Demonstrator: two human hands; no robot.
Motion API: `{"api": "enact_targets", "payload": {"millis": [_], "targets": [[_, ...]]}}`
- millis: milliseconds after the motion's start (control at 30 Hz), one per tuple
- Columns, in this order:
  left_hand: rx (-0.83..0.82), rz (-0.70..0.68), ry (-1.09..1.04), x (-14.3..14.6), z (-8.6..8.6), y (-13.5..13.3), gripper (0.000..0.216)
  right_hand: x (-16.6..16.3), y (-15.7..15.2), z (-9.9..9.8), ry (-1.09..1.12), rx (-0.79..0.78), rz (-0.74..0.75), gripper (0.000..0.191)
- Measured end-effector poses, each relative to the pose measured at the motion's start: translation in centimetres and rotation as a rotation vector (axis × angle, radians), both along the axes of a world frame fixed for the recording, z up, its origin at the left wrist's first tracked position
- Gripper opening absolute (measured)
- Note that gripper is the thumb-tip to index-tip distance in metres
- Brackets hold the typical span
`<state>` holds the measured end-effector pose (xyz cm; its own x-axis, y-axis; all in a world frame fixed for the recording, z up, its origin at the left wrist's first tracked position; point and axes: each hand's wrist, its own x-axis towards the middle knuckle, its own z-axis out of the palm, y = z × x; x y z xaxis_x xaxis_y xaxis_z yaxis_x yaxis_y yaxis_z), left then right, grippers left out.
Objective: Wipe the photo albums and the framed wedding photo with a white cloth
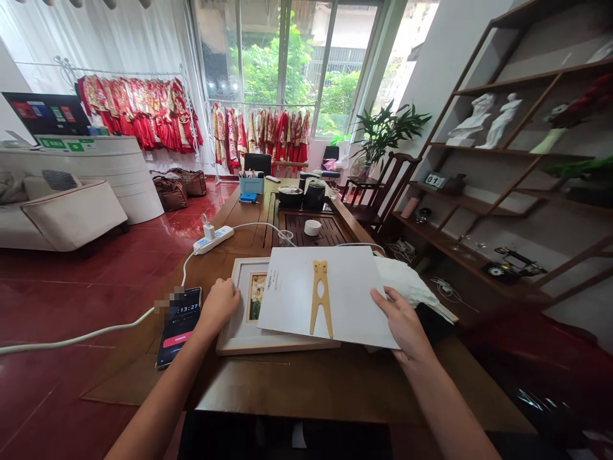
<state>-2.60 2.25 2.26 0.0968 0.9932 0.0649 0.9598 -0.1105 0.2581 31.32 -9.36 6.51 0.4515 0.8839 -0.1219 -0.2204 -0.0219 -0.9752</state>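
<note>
A picture frame (230,338) with a pale wooden edge and a white mat lies on the table, face up, a small picture (257,295) showing at its left. My left hand (221,303) is closed on the frame's left edge. Over the frame's right part, a white backing board (292,300) sits tilted, its right edge pinched between the thumb and fingers of my right hand (400,319). A yellow easel leg (320,300) is fixed to the board, and small print shows near its upper left corner. The board hides much of the frame.
Left of the frame lie a phone (179,329) and a white power strip (213,239) with its cable. White papers (414,287) lie at the right. Beyond are a tea tray (330,230), a white cup (313,227) and a dark kettle (315,195).
</note>
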Motion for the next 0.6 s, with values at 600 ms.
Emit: {"api": "enact_targets", "payload": {"millis": [600], "targets": [[0.218, -0.036, -0.173, 0.4, 0.7, -1.3, 0.041, -0.4, -0.7, 0.2, -0.009, -0.031, -0.024, 0.044]]}}
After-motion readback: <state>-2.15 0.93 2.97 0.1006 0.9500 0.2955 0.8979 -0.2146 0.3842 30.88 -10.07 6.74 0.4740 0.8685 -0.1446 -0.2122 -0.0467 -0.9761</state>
